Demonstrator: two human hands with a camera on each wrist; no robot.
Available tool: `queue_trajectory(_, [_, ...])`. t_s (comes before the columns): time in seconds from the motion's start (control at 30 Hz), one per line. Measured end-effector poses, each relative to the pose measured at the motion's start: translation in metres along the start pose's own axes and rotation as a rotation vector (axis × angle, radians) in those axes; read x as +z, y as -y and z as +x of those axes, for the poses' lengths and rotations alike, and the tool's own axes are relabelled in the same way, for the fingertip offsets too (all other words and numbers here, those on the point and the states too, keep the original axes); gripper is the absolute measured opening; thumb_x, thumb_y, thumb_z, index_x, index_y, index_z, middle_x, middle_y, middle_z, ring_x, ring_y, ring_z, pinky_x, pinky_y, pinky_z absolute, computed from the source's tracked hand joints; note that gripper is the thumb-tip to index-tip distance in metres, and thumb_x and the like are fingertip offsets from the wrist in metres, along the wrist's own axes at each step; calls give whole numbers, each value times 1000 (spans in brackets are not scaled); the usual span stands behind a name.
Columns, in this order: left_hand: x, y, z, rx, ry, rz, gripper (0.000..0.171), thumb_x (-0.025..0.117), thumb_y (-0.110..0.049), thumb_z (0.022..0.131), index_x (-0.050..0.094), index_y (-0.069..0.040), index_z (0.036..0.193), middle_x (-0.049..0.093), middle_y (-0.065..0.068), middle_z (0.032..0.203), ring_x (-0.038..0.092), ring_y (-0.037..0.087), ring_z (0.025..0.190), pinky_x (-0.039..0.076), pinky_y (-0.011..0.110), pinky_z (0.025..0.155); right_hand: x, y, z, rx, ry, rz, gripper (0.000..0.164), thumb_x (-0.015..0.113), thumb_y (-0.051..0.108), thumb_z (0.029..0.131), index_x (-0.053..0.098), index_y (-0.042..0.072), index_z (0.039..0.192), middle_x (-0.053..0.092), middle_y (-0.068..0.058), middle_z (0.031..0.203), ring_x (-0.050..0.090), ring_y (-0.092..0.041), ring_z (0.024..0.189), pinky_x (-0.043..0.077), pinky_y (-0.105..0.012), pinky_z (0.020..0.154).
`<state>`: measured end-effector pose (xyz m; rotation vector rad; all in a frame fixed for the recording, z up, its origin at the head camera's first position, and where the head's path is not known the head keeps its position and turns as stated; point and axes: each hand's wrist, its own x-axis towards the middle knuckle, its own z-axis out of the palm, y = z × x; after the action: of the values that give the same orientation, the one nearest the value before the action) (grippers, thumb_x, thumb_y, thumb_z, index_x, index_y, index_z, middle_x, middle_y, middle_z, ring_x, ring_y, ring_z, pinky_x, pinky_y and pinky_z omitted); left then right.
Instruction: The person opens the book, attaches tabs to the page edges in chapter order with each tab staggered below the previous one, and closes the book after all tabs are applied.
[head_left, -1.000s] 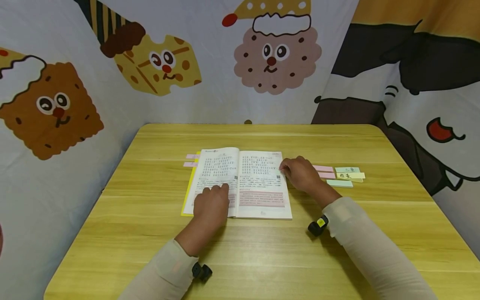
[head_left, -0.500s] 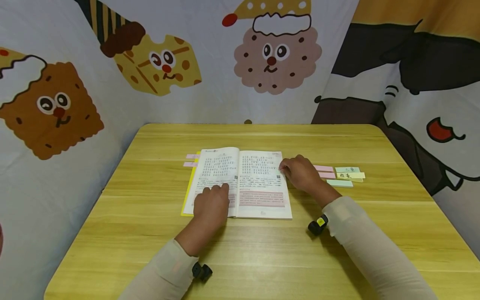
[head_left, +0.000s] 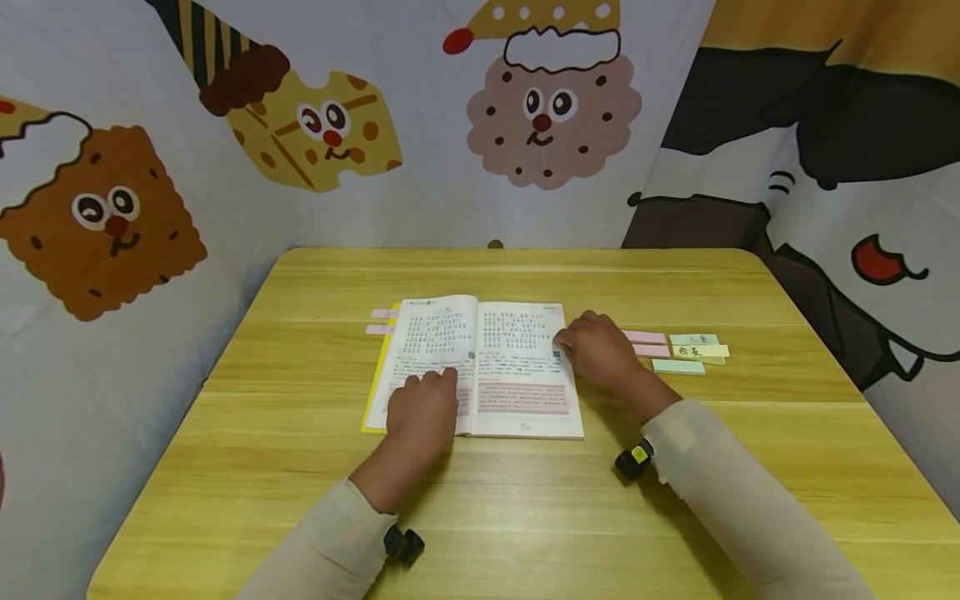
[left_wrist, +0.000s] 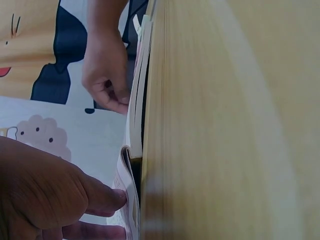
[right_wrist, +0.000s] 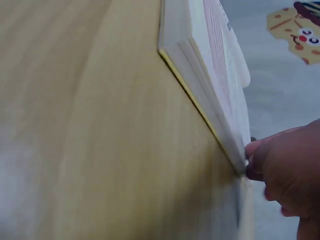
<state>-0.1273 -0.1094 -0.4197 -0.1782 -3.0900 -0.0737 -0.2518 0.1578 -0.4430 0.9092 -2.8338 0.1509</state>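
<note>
An open book with printed pages and a yellow cover lies on the table. My left hand rests on its left page near the spine, and in the left wrist view its thumb and finger press on the paper. At the far side of that view my right hand has thumb and forefinger together at the page edge. In the head view the right hand pinches the outer edge of the right page. The right wrist view shows those fingertips against the book's side.
Pink tabs stick out from the book's left side. To the right of my right hand lie pink strips, green strips and a yellow strip with handwriting. A cartoon-print cloth hangs behind the wooden table.
My right hand has shifted slightly left, its fingertips now a little further over the right page's edge. The left hand and the book have stayed put.
</note>
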Motion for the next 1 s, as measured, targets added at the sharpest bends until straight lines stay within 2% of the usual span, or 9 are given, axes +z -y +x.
queue_trajectory(0.2, [-1, -1, -1, 14, 1, 16, 12, 63, -11, 86, 59, -10, 97, 55, 7, 74, 51, 28, 66, 40, 39, 50, -15, 10, -11, -54, 103, -19, 30, 65, 5, 84, 72, 18, 110, 67, -2, 108, 51, -25, 100, 39, -42, 84])
queue_trajectory(0.37, [-1, -2, -1, 56, -24, 20, 15, 63, -6, 84, 59, -10, 98, 56, 9, 77, 49, 27, 69, 41, 38, 52, -20, 15, -19, -58, 128, -12, 31, 65, 6, 85, 71, 18, 113, 64, -5, 114, 51, -27, 105, 38, -45, 87])
queue_trajectory(0.47, [0, -4, 1, 146, -83, -34, 17, 64, -4, 85, 62, -11, 100, 58, 6, 87, 49, 24, 80, 43, 35, 59, -19, 14, -23, -61, 108, -25, 30, 64, 7, 86, 70, 18, 114, 63, -7, 114, 51, -29, 107, 39, -47, 86])
queue_trajectory(0.53, [2, -5, 2, 239, -107, -92, 20, 65, -1, 84, 65, -13, 99, 59, 3, 95, 50, 22, 90, 45, 34, 69, -18, 14, -27, -65, 90, -27, 30, 62, 6, 87, 70, 18, 115, 62, -8, 114, 50, -30, 108, 38, -48, 85])
queue_trajectory(0.63, [5, -6, 2, 381, -102, -165, 25, 63, 3, 82, 69, -16, 97, 60, -1, 103, 50, 19, 101, 44, 33, 82, -18, 16, -33, -67, 74, -30, 32, 62, 7, 88, 68, 18, 117, 60, -11, 112, 48, -32, 108, 37, -47, 83])
queue_trajectory(0.7, [7, -7, 2, 434, -88, -190, 27, 60, 5, 80, 69, -16, 94, 60, -2, 102, 51, 18, 102, 43, 32, 86, -18, 17, -36, -58, 74, -29, 35, 63, 8, 88, 66, 19, 120, 58, -11, 110, 46, -31, 106, 36, -45, 82])
queue_trajectory(0.8, [9, -9, 2, 452, -82, -188, 20, 59, -1, 81, 68, -16, 90, 61, -2, 99, 50, 18, 100, 44, 31, 84, -19, 19, -40, -47, 75, -26, 39, 65, 9, 87, 63, 19, 124, 57, -11, 108, 46, -31, 104, 35, -44, 80])
queue_trajectory(0.9, [9, -11, 1, 438, -68, -187, 4, 66, -18, 84, 65, -15, 85, 59, 0, 97, 49, 19, 99, 44, 32, 83, -18, 18, -44, -44, 80, -24, 42, 66, 11, 87, 60, 19, 128, 57, -11, 108, 46, -32, 103, 35, -44, 80])
queue_trajectory(1.0, [9, -14, 0, 417, -40, -185, 27, 73, -39, 80, 62, -15, 84, 57, 1, 97, 48, 21, 100, 43, 34, 85, -18, 17, -48, -57, 73, -9, 45, 66, 10, 86, 58, 18, 130, 57, -11, 110, 47, -32, 104, 35, -44, 80])
